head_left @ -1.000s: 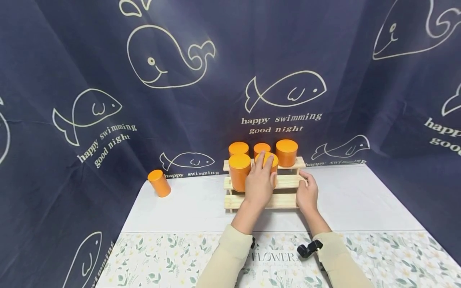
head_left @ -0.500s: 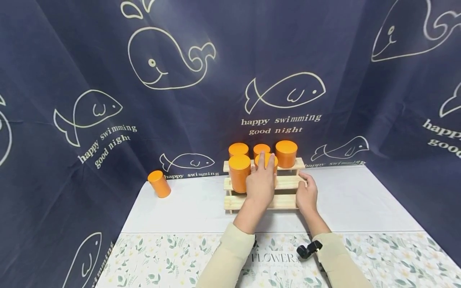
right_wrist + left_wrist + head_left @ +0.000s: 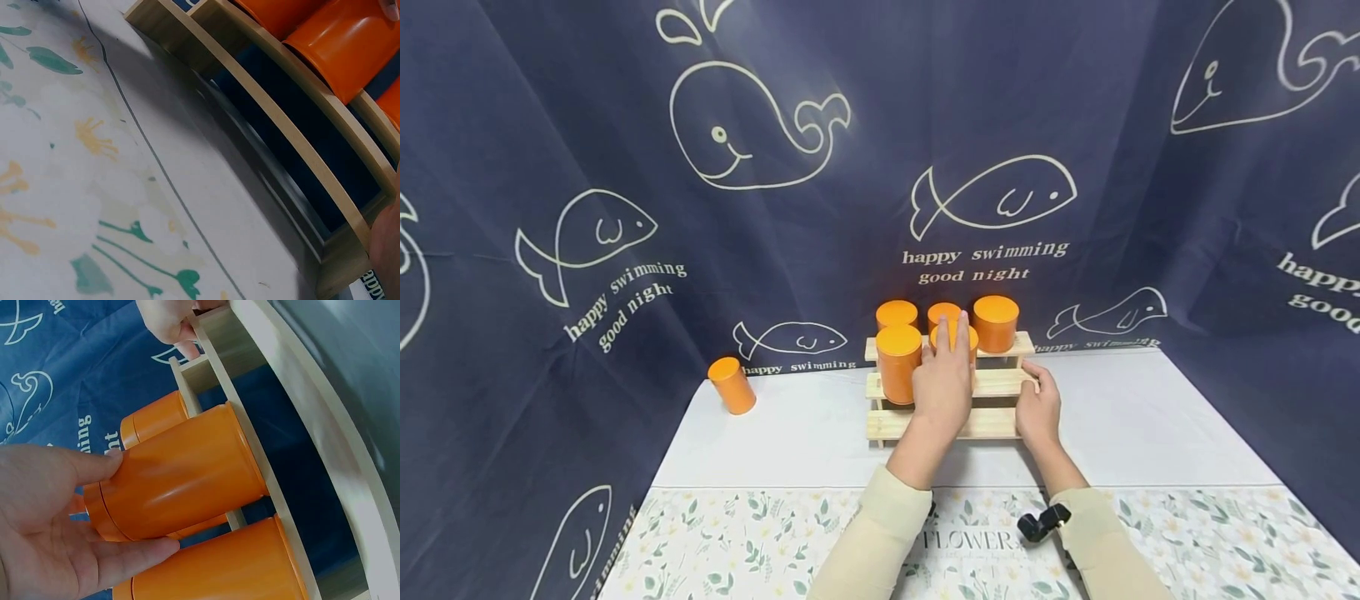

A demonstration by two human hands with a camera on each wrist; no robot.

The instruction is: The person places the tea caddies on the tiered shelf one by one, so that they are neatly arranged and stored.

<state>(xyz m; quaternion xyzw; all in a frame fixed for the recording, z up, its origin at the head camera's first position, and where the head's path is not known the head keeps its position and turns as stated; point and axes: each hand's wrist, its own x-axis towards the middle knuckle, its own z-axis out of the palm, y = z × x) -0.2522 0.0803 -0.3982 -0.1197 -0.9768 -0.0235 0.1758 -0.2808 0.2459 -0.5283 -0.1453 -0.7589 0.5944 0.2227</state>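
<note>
A three-tier wooden rack (image 3: pixel 992 423) stands on the white table. My left hand (image 3: pixel 942 387) holds an orange canister (image 3: pixel 181 475) on the middle tier, its thumb and fingers on either side near the lid; from the head view it mostly covers that canister. Directly left of it, a second orange canister (image 3: pixel 898 375) stands upright on the same tier. My right hand (image 3: pixel 1039 404) grips the rack's right end. Along the top tier are three more: a left canister (image 3: pixel 897 313), a narrower middle canister (image 3: pixel 943 312) and a wide right canister (image 3: pixel 997 327).
Off to the left, a lone orange canister (image 3: pixel 732 387) stands near the table's back left corner. A dark blue curtain (image 3: pixel 865 233) with white fish drawings hangs behind the table. Floral cloth (image 3: pixel 737 542) covers the table's front part.
My left hand's fingers have shifted slightly on the held canister's lid. The canisters and rack keep their places, and my right hand stays on the rack's end.
</note>
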